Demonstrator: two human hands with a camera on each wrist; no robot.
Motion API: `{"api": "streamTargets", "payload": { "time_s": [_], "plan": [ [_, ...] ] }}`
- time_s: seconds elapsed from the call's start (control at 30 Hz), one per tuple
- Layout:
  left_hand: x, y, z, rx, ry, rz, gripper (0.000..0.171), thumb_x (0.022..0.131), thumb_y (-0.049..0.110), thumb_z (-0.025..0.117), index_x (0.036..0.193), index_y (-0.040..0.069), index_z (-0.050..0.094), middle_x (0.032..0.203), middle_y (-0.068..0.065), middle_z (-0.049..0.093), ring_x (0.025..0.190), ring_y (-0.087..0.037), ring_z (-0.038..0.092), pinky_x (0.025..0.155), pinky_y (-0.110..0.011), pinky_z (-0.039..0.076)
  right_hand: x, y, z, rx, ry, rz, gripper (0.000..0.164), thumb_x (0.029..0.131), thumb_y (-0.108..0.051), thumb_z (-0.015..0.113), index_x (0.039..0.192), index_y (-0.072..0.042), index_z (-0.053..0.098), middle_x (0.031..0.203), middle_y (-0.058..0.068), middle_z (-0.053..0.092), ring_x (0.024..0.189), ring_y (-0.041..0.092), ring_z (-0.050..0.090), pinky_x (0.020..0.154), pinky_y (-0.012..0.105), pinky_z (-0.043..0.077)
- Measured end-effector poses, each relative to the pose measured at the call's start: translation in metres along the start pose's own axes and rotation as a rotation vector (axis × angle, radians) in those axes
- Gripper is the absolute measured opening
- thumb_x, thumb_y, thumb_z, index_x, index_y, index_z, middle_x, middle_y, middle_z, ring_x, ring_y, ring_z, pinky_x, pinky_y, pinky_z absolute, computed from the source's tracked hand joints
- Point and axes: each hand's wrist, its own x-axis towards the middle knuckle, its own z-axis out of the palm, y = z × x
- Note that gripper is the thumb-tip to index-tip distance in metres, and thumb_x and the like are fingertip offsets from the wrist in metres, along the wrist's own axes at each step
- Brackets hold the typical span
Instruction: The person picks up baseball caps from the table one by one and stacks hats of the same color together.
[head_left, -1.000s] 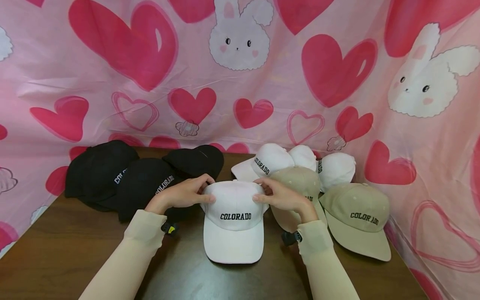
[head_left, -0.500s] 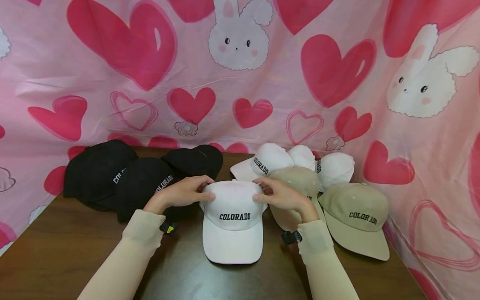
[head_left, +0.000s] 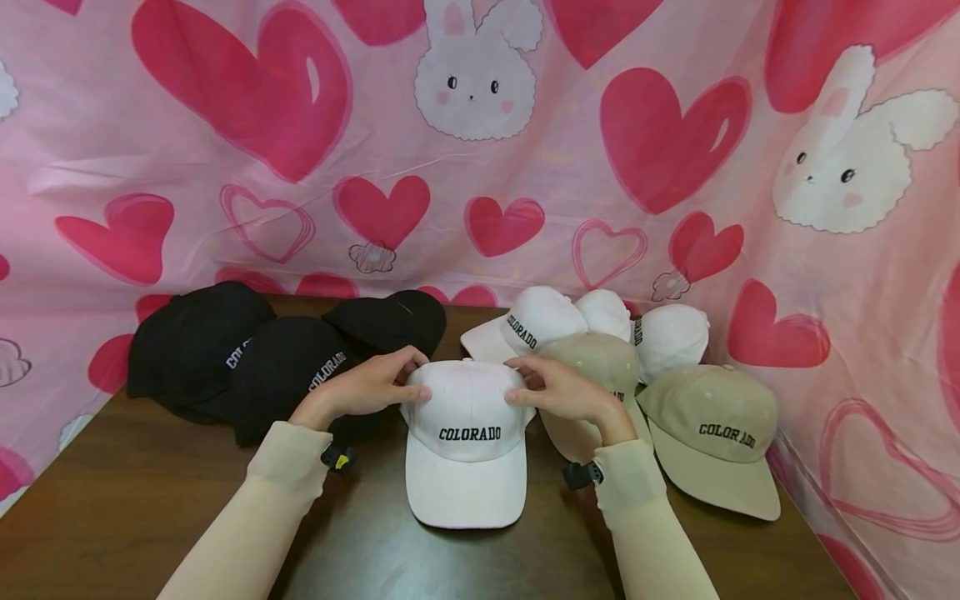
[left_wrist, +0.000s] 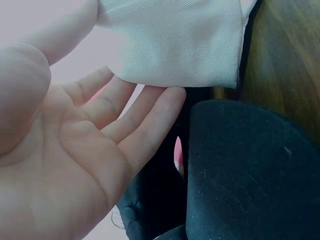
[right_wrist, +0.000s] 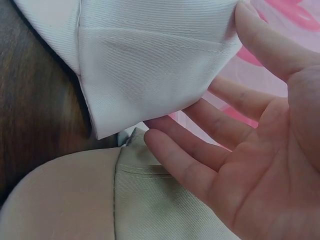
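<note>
Black caps (head_left: 273,362) bunch at ten o'clock from the white cap (head_left: 467,412), mid worktop (head_left: 360,542), its brim (head_left: 467,492) toward six. I see the left hand (head_left: 367,387), its grip pinching the crown (head_left: 468,392) at ten, and the right hand (head_left: 573,393) likewise at two; light, even thumb pressure should keep the lettering (head_left: 469,434) level. Khaki caps (head_left: 716,408) lie at three.

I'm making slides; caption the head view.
Left hand and right hand hold a white COLORADO cap between black caps and beige caps.
</note>
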Motion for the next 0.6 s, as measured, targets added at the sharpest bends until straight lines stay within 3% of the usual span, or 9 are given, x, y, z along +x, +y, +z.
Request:
{"api": "streamTargets", "payload": {
  "time_s": [0.13, 0.27, 0.43, 0.6],
  "plan": [
    [0.0, 0.0, -0.001, 0.008, 0.0, 0.018, 0.053, 0.086, 0.036, 0.071, 0.127, 0.014, 0.046, 0.108, -0.004, 0.057, 0.094, -0.02, 0.056, 0.084, -0.037, 0.051, 0.0, 0.004, -0.001, 0.033, -0.002, -0.006, 0.056, 0.091, -0.018, 0.067, 0.137, 0.0, 0.043, 0.127, 0.018, 0.052, 0.116, 0.036, 0.049, 0.096, 0.051, 0.042],
    [-0.001, 0.004, -0.004, 0.015, 0.008, 0.04, 0.06, 0.085, 0.035, 0.072, 0.133, 0.014, 0.043, 0.115, -0.007, 0.057, 0.099, -0.02, 0.057, 0.087, -0.039, 0.05, 0.003, 0.023, -0.004, 0.026, 0.031, -0.023, 0.06, 0.091, -0.029, 0.067, 0.14, -0.006, 0.041, 0.132, 0.014, 0.05, 0.118, 0.033, 0.05, 0.096, 0.05, 0.042],
    [-0.003, 0.01, -0.008, 0.051, 0.069, 0.104, 0.059, 0.084, 0.033, 0.073, 0.133, 0.016, 0.044, 0.12, -0.009, 0.056, 0.106, -0.023, 0.055, 0.091, -0.042, 0.048, 0.003, 0.034, -0.014, 0.015, 0.141, -0.042, 0.054, 0.091, -0.037, 0.066, 0.137, -0.018, 0.046, 0.131, 0.006, 0.053, 0.116, 0.026, 0.052, 0.096, 0.044, 0.044],
    [-0.006, 0.018, -0.01, 0.094, 0.146, 0.174, 0.054, 0.085, 0.032, 0.072, 0.131, 0.019, 0.048, 0.122, -0.004, 0.055, 0.109, -0.023, 0.053, 0.094, -0.045, 0.045, -0.004, 0.03, -0.031, 0.005, 0.286, -0.075, 0.048, 0.093, -0.03, 0.065, 0.136, -0.016, 0.048, 0.127, 0.006, 0.056, 0.113, 0.024, 0.055, 0.096, 0.044, 0.044]
  ]
}}
